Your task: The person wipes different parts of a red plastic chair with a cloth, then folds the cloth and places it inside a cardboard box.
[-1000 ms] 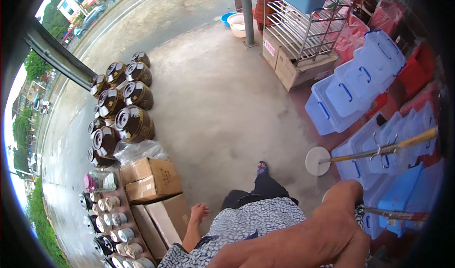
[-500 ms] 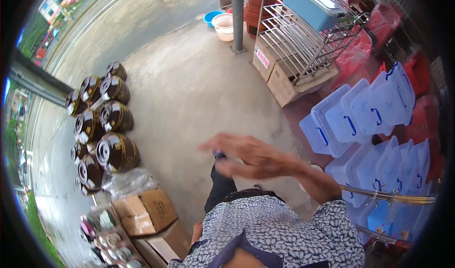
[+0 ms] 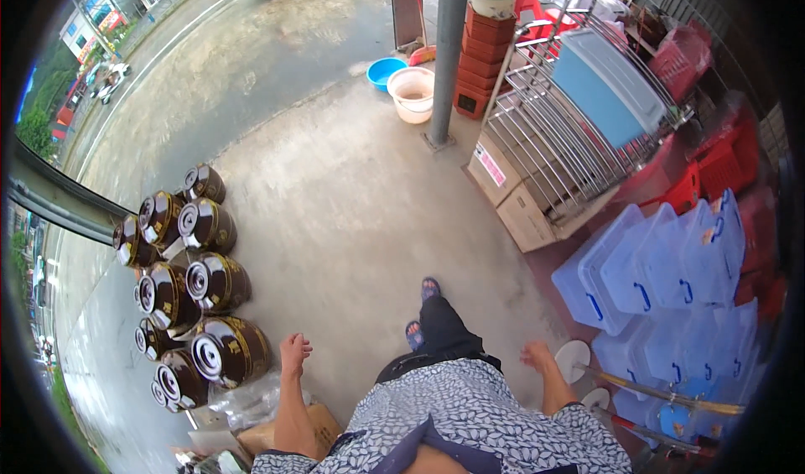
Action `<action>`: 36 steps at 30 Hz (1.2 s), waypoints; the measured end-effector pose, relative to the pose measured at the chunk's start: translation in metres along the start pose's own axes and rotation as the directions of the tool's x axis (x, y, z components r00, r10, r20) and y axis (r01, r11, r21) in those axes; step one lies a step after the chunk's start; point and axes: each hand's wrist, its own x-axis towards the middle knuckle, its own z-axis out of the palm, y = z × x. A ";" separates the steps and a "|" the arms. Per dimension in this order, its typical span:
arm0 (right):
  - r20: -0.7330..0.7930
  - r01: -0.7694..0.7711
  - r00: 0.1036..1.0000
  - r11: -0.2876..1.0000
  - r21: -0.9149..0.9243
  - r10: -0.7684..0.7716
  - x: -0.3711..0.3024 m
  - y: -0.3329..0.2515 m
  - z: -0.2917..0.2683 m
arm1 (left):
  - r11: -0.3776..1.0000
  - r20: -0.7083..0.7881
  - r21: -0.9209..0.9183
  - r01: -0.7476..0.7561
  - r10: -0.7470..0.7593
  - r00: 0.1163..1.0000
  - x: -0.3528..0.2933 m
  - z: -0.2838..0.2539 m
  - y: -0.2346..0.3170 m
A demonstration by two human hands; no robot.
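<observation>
My left hand hangs at my left side with its fingers loosely bent and nothing in it. It is nearest to a brown glazed jar with a pale lid and a cardboard box below. My right hand hangs at my right side, fingers slightly apart and empty. Close to it are a white round disc and stacked clear plastic storage boxes with blue handles. My feet in dark sandals are on the concrete floor, one in front of the other.
More brown jars stand in rows at left beside a post. Ahead are a blue basin, a pale bucket, a grey pole and stacked brown planters. At right, a metal rack with a blue box rests on cartons.
My right hand, earlier blurred across the front of my body, has dropped to my right side. My left hand has swung forward into fuller view. A white vehicle shows on the road.
</observation>
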 end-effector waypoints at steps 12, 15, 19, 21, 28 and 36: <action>-0.028 -0.016 0.999 0.995 0.096 0.019 0.097 -0.273 0.156 | 0.928 0.193 0.125 0.352 -0.371 0.908 0.165 0.067 0.086; 0.016 0.236 0.972 0.970 -0.063 -0.236 0.114 -0.422 0.176 | 0.950 0.253 0.077 0.304 -0.313 0.915 0.183 0.080 0.117; 0.036 0.455 0.890 0.889 -0.045 -0.454 0.126 -0.594 0.241 | 0.914 0.213 0.249 0.321 -0.375 0.902 0.262 0.077 0.080; 0.029 0.505 0.862 0.862 0.037 -0.506 0.129 -0.661 0.299 | 0.836 0.260 0.548 0.002 -0.172 0.950 0.324 0.060 0.034; 0.046 0.334 0.942 0.943 -0.008 -0.333 0.186 -0.675 0.422 | 0.931 0.248 0.307 0.196 -0.277 0.928 0.493 0.035 0.230; -0.074 0.006 0.997 0.990 0.142 0.005 0.183 -0.616 0.479 | 0.990 0.015 0.050 0.136 -0.136 0.991 0.746 -0.012 0.568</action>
